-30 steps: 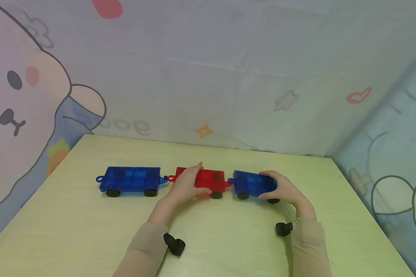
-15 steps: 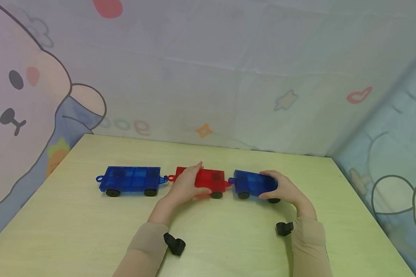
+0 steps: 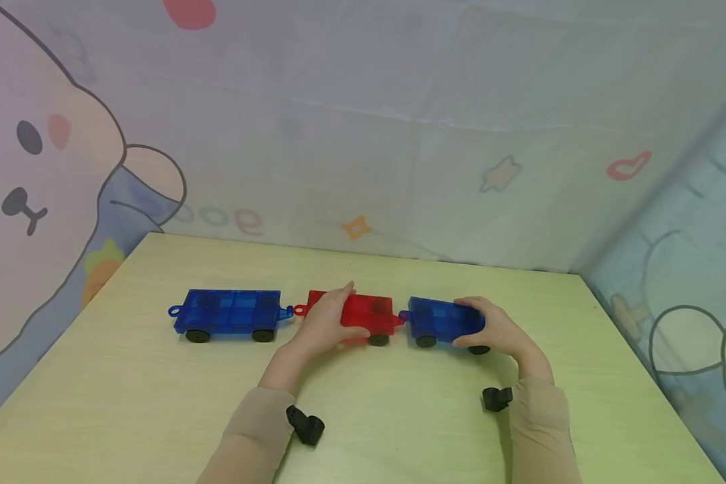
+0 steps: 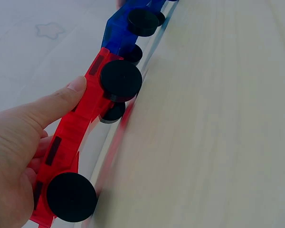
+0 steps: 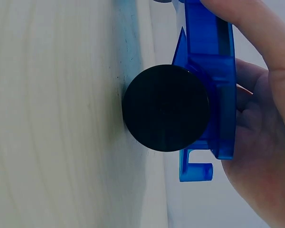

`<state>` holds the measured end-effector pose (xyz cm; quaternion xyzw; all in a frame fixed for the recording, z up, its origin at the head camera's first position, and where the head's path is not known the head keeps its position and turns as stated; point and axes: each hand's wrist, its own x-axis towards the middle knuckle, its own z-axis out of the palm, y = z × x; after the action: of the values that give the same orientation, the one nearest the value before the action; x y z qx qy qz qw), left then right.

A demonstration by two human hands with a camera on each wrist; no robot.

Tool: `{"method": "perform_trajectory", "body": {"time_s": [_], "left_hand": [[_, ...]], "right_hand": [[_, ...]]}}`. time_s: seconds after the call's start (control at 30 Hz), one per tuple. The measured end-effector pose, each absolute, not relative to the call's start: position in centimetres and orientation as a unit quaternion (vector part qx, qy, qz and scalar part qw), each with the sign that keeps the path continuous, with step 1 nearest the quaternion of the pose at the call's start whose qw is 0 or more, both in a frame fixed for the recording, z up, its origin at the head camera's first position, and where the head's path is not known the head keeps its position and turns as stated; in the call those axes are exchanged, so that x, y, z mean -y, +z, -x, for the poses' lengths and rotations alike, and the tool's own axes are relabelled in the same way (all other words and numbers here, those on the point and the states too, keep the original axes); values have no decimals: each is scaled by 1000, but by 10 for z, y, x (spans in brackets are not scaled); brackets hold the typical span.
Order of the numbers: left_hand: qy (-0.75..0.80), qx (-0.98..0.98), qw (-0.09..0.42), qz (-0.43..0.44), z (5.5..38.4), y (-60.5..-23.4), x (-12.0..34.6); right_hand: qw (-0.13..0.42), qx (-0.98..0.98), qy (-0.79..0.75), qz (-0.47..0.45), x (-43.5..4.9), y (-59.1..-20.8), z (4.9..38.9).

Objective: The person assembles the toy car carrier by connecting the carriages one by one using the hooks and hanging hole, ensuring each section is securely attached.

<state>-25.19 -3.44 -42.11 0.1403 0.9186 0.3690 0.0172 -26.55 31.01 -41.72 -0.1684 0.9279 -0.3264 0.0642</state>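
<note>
Three translucent toy train cars with black wheels stand in a row on the table. My left hand (image 3: 323, 326) grips the middle red toy train car (image 3: 368, 316), thumb on its near side and fingers over the far edge. With my right hand (image 3: 495, 328) I hold the right-hand blue toy train car (image 3: 438, 320) by its right end; its hook shows in the right wrist view. Its left ring meets the red car's hook, though whether they are linked I cannot tell. At the left, another blue toy train car (image 3: 230, 312) has its hook close to the red car's ring.
The pale wooden table (image 3: 399, 417) ends at the back against a printed cloth (image 3: 399, 134). Black camera mounts (image 3: 305, 425) sit on both wrists, near the sleeves (image 3: 257, 420).
Both hands keep their hold, and the cars stay practically where they were. Only a very slight shift of the whole head view is visible.
</note>
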Motion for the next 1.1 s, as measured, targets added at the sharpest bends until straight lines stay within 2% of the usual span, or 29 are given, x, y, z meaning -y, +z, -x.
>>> {"method": "perform_trajectory", "body": {"time_s": [1.1], "left_hand": [[360, -920, 13, -155, 252, -422, 35]], "right_hand": [[60, -934, -304, 177, -309, -416, 266]]}}
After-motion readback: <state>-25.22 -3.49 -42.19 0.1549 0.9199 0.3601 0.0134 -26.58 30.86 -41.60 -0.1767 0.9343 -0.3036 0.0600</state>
